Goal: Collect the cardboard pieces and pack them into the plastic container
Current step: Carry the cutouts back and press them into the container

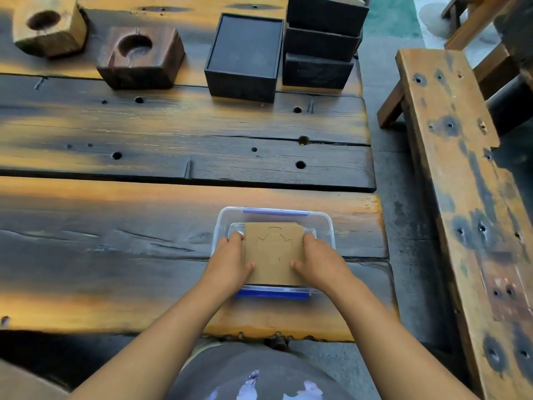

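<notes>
A clear plastic container (323,223) with blue clips stands on the wooden table near its front right edge. A stack of brown cardboard pieces (274,252) lies over its opening, the top piece showing a cut outline. My left hand (230,262) grips the stack's left edge and my right hand (320,262) grips its right edge, thumbs resting on top. The stack's near end sits above the container's near rim; how deep it sits inside is hidden by my hands.
Two wooden blocks with round holes (49,26) (141,57) sit at the back left. A black open box (245,57) and stacked black boxes (321,43) stand at the back. A wooden bench (461,183) runs along the right, across a floor gap.
</notes>
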Action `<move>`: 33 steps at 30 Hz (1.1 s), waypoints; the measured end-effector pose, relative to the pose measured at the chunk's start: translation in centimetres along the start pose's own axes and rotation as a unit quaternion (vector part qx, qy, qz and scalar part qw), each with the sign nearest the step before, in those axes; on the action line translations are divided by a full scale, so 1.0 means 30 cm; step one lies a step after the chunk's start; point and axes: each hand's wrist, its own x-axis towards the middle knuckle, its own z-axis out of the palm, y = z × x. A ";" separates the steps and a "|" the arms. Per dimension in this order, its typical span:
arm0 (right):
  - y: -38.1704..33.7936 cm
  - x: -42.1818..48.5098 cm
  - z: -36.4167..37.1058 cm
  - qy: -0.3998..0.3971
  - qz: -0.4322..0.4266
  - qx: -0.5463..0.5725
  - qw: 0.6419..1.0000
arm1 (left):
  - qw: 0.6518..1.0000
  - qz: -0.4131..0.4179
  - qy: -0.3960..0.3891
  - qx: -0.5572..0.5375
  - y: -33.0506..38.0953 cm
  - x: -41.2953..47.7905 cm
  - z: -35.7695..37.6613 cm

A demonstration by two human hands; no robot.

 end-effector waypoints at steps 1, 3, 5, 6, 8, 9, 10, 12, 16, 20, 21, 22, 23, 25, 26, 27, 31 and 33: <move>0.004 -0.002 -0.008 -0.001 -0.003 -0.006 1.000 | 1.000 0.002 0.003 0.000 0.006 -0.005 -0.002; 0.015 -0.017 -0.024 0.005 -0.012 -0.013 1.000 | 1.000 0.006 0.011 0.009 0.022 -0.023 -0.005; 0.028 -0.031 -0.037 0.016 -0.022 -0.012 1.000 | 1.000 0.009 0.019 0.018 0.034 -0.040 -0.005; 0.032 -0.037 -0.044 0.024 -0.025 -0.012 0.999 | 1.000 0.009 0.021 0.022 0.038 -0.048 -0.004; 0.041 -0.056 -0.060 0.042 -0.038 -0.015 0.998 | 0.999 0.013 0.029 0.032 0.046 -0.071 -0.005; 0.044 -0.061 -0.065 0.048 -0.044 -0.016 0.998 | 0.999 0.016 0.034 0.034 0.046 -0.080 -0.006; 0.045 -0.069 -0.069 0.054 -0.051 -0.017 0.997 | 0.999 0.016 0.038 0.034 0.048 -0.094 -0.007; 0.043 -0.086 -0.076 0.062 -0.063 -0.016 0.996 | 0.998 0.012 0.047 0.030 0.048 -0.118 -0.013; 0.030 -0.123 -0.094 0.082 -0.086 0.004 0.993 | 0.997 0.023 0.065 0.031 0.050 -0.161 -0.035; 0.001 -0.172 -0.095 0.115 -0.087 0.014 0.989 | 0.995 0.047 0.082 0.038 0.040 -0.197 -0.076; -0.012 -0.189 -0.090 0.124 -0.086 0.012 0.989 | 0.993 0.059 0.090 0.038 0.034 -0.207 -0.091; -0.027 -0.207 -0.082 0.132 -0.085 0.012 0.988 | 0.992 0.071 0.097 0.037 0.027 -0.219 -0.106; -0.040 -0.225 -0.072 0.137 -0.082 0.014 0.987 | 0.990 0.083 0.104 0.040 0.021 -0.230 -0.119; -0.075 -0.269 -0.052 0.150 -0.082 0.018 0.985 | 0.986 0.110 0.116 0.043 -0.006 -0.252 -0.142; -0.085 -0.289 -0.034 0.156 -0.080 0.023 0.984 | 0.984 0.121 0.121 0.044 -0.019 -0.272 -0.157; -0.089 -0.295 -0.031 0.161 -0.081 0.023 0.983 | 0.983 0.127 0.128 0.046 -0.023 -0.272 -0.159; -0.184 -0.420 0.053 0.197 -0.069 0.011 0.978 | 0.974 0.171 0.138 0.048 -0.138 -0.349 -0.206; -0.214 -0.463 0.081 0.204 -0.062 0.012 0.977 | 0.971 0.191 0.139 0.040 -0.173 -0.380 -0.221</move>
